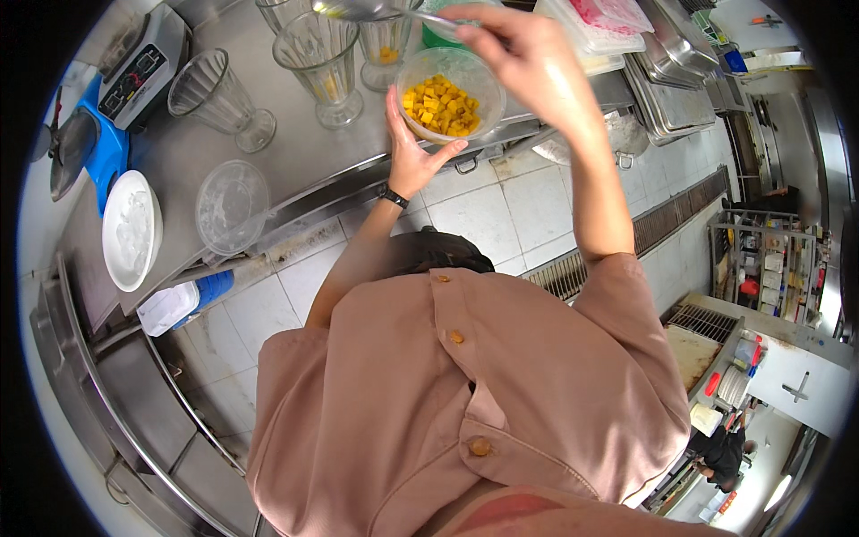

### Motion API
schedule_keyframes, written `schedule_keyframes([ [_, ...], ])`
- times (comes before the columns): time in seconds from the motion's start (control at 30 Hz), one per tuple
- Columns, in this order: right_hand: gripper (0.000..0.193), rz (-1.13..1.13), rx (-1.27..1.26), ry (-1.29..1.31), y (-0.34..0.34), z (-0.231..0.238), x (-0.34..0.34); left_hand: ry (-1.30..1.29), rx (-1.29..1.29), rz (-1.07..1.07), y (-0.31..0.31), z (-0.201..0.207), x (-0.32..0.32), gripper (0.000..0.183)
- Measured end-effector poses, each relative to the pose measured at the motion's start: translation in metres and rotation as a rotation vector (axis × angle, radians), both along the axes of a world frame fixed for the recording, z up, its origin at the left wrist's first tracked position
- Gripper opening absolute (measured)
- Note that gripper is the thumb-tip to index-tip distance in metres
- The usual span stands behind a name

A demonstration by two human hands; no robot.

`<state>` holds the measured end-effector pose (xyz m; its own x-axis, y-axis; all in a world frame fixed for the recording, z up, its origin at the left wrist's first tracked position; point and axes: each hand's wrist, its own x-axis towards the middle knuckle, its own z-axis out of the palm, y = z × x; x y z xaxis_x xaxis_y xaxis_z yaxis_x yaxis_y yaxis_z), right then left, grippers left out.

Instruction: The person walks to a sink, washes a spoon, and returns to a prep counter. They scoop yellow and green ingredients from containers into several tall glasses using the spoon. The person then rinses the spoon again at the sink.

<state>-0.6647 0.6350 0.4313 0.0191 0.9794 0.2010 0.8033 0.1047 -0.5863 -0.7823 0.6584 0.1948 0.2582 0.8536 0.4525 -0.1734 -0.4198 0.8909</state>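
My left hand (419, 154) is wrapped round a clear plastic tub (490, 89) at the edge of the steel counter. Inside the tub lie small yellow fruit cubes (440, 104). Raised above and to the right, my right hand (528, 58) grips the handle of a metal spoon (356, 9). The spoon's bowl is over the tall glasses at the top, with a little yellow showing in it. Below it, a fluted footed glass (322, 67) stands with some yellow at its bottom. Another such glass (385, 58) beside the tub also has yellow cubes in it.
A footed glass (219, 98) stands farther left. A round clear lid (233, 206) and a white bowl (131, 231) sit near the counter's left end, by a digital scale (143, 67). White containers (595, 27) and metal trays (662, 98) are at the right. A person (720, 456) is far off.
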Motion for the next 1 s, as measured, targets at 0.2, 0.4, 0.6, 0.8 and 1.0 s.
schedule_keyframes([
  [0.2, 0.024, -0.06, -0.074, -0.221, -0.022, -0.018, 0.063, -0.014, -0.036, -0.024, 0.003, -0.001, 0.003, 0.123],
  [0.4, 0.022, 0.112, -0.285, -0.545, -0.032, -0.075, 0.055, -0.025, -0.016, -0.024, 0.012, -0.006, 0.011, 0.12],
  [0.6, 0.023, 0.152, -0.265, 0.015, -0.032, -0.094, 0.068, -0.018, 0.011, -0.01, 0.01, -0.006, 0.01, 0.119],
  [0.8, 0.024, -0.058, -0.631, 0.601, -0.033, -0.097, 0.097, 0.039, 0.023, -0.001, 0.01, 0.0, 0.007, 0.117],
  [1.0, 0.027, -0.108, -0.593, 0.675, -0.038, -0.087, 0.108, 0.074, 0.026, -0.003, 0.009, 0.0, 0.004, 0.115],
])
